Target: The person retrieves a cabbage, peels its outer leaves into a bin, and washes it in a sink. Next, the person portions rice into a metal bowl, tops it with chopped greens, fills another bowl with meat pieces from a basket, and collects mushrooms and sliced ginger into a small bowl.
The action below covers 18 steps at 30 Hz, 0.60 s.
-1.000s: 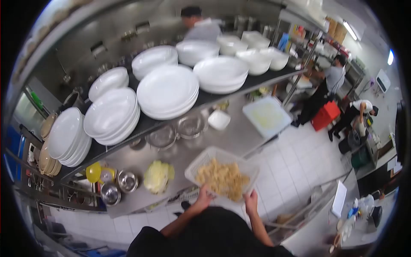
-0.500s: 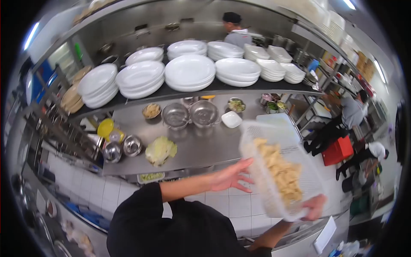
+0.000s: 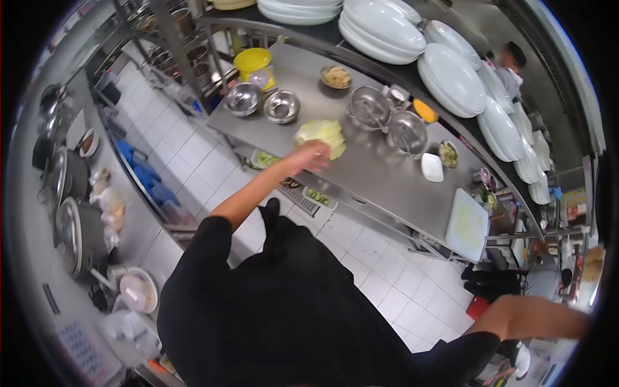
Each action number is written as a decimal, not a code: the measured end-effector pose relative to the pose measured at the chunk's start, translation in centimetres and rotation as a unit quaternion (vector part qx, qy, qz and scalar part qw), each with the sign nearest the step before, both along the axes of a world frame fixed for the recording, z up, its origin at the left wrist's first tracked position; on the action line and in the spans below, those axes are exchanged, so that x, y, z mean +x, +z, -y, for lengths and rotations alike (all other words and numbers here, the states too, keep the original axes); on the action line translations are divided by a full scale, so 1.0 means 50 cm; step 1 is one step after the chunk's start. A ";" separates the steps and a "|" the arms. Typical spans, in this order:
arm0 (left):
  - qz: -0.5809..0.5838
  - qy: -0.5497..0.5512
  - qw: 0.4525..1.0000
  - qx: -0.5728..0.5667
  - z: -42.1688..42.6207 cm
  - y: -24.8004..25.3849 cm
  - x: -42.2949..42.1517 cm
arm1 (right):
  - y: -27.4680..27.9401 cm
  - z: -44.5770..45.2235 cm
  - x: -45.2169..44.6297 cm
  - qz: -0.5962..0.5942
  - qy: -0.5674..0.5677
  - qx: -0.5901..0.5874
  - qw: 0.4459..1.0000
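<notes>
My left hand (image 3: 311, 157) reaches over the near edge of the steel table, palm down with fingers loosely stretched out and nothing held. Just beyond it, partly covered by the hand, lies a pale green leafy head (image 3: 325, 134) that looks like cabbage or lettuce; whether the fingers touch it I cannot tell. My right arm (image 3: 535, 317) stretches out to the far right, and its hand is lost past the dark edge of the view. The white plastic basket of yellowish pieces is out of sight.
The steel table (image 3: 380, 174) carries two metal bowls (image 3: 282, 106), two strainers (image 3: 407, 133), a white dish (image 3: 432, 167) and a cutting board (image 3: 467, 226). Stacked white plates (image 3: 451, 80) line the shelf above. Pots (image 3: 80, 235) stand left. A co-worker (image 3: 509, 74) is behind the shelf.
My head has turned and the view has rotated. The basket, held in my right hand before, has left the view with that hand. My left hand has moved from beside it to the leafy head.
</notes>
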<state>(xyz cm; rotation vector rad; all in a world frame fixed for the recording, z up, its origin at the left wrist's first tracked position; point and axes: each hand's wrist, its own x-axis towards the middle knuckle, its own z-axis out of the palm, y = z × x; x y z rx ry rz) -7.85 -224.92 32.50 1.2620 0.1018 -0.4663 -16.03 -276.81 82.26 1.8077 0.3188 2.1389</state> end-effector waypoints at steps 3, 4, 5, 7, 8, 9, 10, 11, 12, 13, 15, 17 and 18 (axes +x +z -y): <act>-0.006 0.241 0.967 0.087 -0.173 -0.178 0.064 | 0.083 -0.083 0.118 -0.028 -0.014 -0.012 0.999; 0.018 0.306 0.943 0.131 -0.246 -0.259 0.093 | 0.108 -0.114 0.161 -0.039 -0.024 -0.014 0.999; -0.010 0.353 0.909 0.221 -0.316 -0.287 0.116 | 0.125 -0.136 0.201 -0.051 -0.035 -0.012 0.998; 0.097 0.431 0.810 0.384 -0.468 -0.404 0.177 | 0.154 -0.168 0.283 -0.066 -0.058 -0.009 0.996; 0.125 0.466 0.753 0.447 -0.528 -0.387 0.167 | 0.166 -0.175 0.319 -0.074 -0.069 -0.006 0.995; 0.147 0.474 0.724 0.479 -0.564 -0.376 0.167 | 0.180 -0.181 0.355 -0.080 -0.077 -0.002 0.994; 0.162 0.481 0.692 0.513 -0.583 -0.363 0.173 | 0.196 -0.186 0.387 -0.088 -0.080 0.002 0.993; 0.083 0.420 0.773 0.468 -0.605 -0.329 0.189 | 0.208 -0.192 0.416 -0.095 -0.083 0.005 0.992; 0.133 0.433 0.726 0.517 -0.601 -0.345 0.219 | 0.219 -0.198 0.440 -0.100 -0.089 0.009 0.991; 0.090 0.397 0.769 0.493 -0.577 -0.308 0.234 | 0.231 -0.206 0.459 -0.104 -0.094 0.013 0.990; -0.043 0.269 0.887 0.373 -0.557 -0.389 0.298 | 0.250 -0.222 0.487 -0.106 -0.103 0.016 0.989; -0.124 0.187 0.924 0.309 -0.490 -0.396 0.317 | 0.264 -0.239 0.511 -0.106 -0.111 0.021 0.988; -0.161 0.205 0.929 0.262 -0.458 -0.405 0.332 | 0.266 -0.246 0.517 -0.105 -0.115 0.026 0.987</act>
